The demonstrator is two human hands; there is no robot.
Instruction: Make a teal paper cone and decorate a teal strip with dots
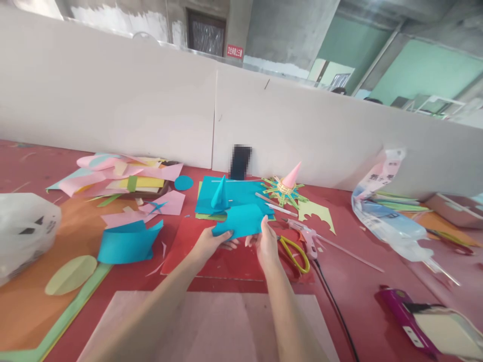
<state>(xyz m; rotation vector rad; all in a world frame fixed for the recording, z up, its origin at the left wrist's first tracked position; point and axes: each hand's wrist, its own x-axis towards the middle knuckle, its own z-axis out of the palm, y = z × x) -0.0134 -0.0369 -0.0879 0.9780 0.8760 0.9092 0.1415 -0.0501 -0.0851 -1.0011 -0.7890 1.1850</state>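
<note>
at red worktop (pixel 350 229) by white partition (pixel 124 90): gripping bent blue paper (pixel 243 220) at its edges with left hand (pixel 213 240) and right hand (pixel 266 242), above red mat (pixel 181 256). near yellow-handled scissors (pixel 294 245), pink glue gun (pixel 309 241).

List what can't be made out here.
All in the head view:
Left hand: finger parts hidden behind the held blue paper.
Yellow-handled scissors: blades not visible, apparently behind the right hand.
White bag: cut off by the left edge.
Dark upright object: pixelated, details lost.
Blue-and-white plastic packaging: lettering too blurred to read reliably.
</note>
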